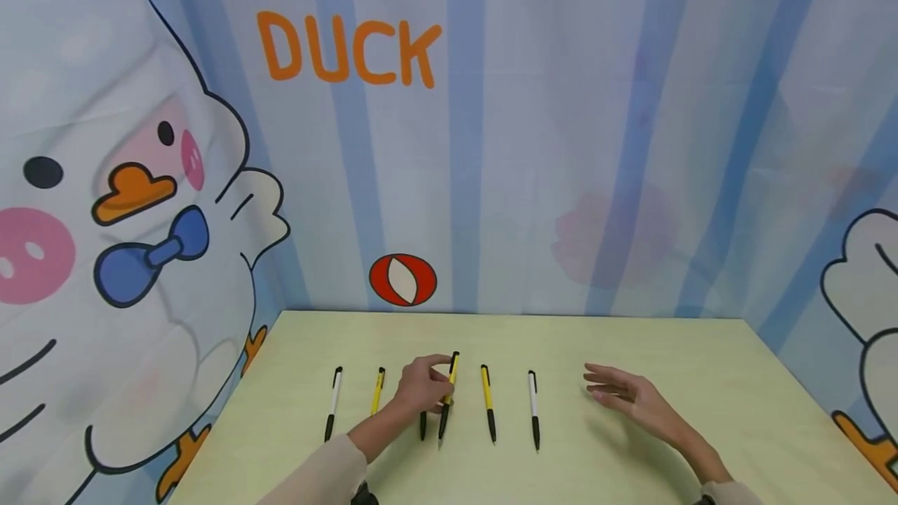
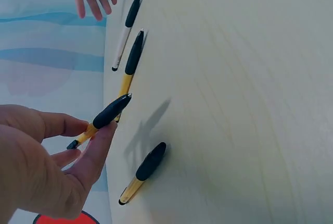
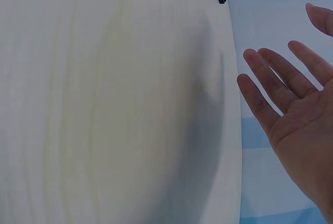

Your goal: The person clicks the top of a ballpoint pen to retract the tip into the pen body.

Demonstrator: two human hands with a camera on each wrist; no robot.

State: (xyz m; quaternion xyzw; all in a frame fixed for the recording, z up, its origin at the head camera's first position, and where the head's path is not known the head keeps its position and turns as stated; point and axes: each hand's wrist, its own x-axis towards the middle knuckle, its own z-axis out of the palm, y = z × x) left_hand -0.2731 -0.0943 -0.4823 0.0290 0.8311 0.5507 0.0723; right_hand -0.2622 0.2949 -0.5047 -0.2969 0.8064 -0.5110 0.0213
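My left hand (image 1: 423,386) pinches a yellow pen with a black grip (image 1: 449,392) between thumb and fingers; the left wrist view shows this pen (image 2: 110,111) held above the table, its shadow below. Under that hand lies another pen (image 1: 423,425), mostly hidden in the head view, its yellow barrel (image 2: 134,186) visible from the left wrist. To the right lie a yellow pen (image 1: 487,392) and a white pen (image 1: 534,404). My right hand (image 1: 634,400) hovers over the table's right side, fingers extended, holding nothing; its palm (image 3: 307,114) shows in the right wrist view.
Left of my left hand lie a white pen (image 1: 334,400) and a yellow pen (image 1: 378,390), the latter partly behind the forearm. A printed duck curtain (image 1: 519,139) hangs beyond the back edge of the pale table (image 1: 596,474).
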